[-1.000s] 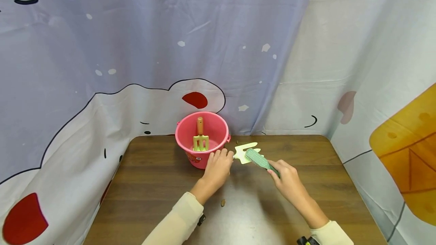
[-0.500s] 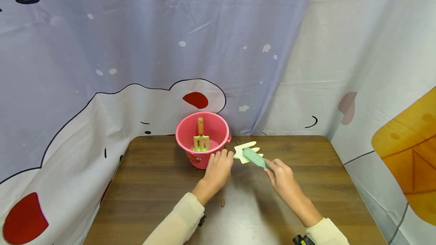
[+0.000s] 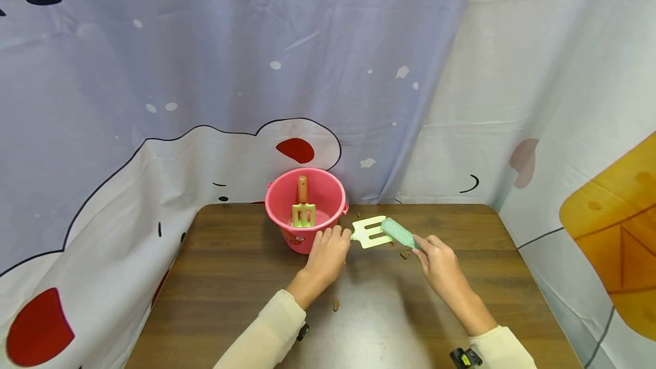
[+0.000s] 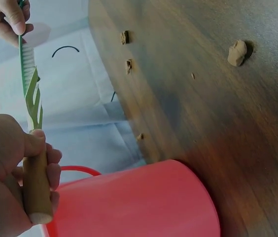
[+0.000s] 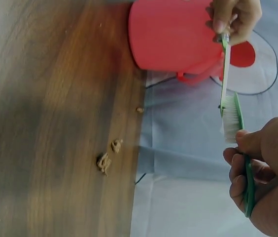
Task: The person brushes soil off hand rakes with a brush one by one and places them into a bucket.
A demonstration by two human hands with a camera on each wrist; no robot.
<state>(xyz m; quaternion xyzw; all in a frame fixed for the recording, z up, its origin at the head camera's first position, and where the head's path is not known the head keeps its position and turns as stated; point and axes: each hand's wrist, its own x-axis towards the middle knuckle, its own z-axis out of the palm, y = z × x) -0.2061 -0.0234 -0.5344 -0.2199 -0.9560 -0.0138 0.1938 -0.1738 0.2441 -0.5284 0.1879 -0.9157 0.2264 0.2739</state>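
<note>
My left hand (image 3: 324, 255) grips the wooden handle (image 4: 37, 190) of a small garden fork (image 3: 370, 232) with pale green tines pointing right. In the head view that handle is hidden under the hand. My right hand (image 3: 439, 263) holds a green brush (image 3: 400, 233) by its handle. Its white bristles (image 5: 231, 118) face the fork and meet the tine ends in the right wrist view. Close behind the left hand stands a pink bucket (image 3: 277, 209), with a second garden fork (image 3: 303, 204) leaning inside, wooden handle up.
Brown clumps lie on the wooden table (image 3: 230, 295): one clump (image 3: 405, 254) below the brush, one lump (image 3: 335, 305) nearer the front, and smaller crumbs (image 5: 140, 109) near the back edge. A printed curtain (image 3: 359, 73) hangs behind the table.
The brush first slid slightly left over the fork's tines, then moved right to their ends. The fork has turned a little in the left hand. The brown clump below the brush has come into sight.
</note>
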